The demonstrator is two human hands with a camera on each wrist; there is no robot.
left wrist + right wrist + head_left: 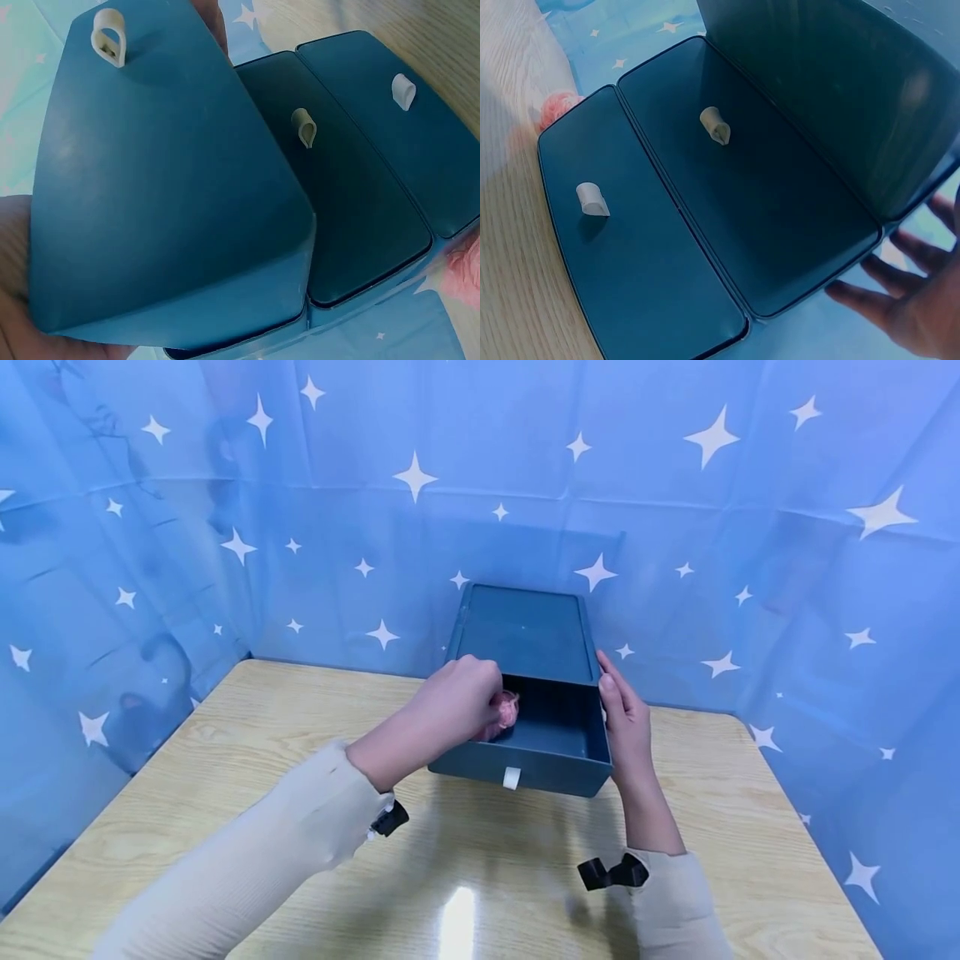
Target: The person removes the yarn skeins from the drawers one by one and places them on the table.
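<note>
A dark teal drawer box stands on the table with its top drawer pulled out. My left hand reaches over the drawer's left rim, fingers curled down around a pink crinkled bundle; its fingertips are hidden. Along the box's right side lies my right hand, its fingers fairly straight against the side. Below the pulled-out drawer, the left wrist view shows a middle drawer and a bottom drawer, both closed, with pale loop tabs.
Another pink crinkled piece shows beside the bottom drawer in both wrist views. The wood-grain table carries the box near its back edge. Behind it hangs a blue curtain with white stars.
</note>
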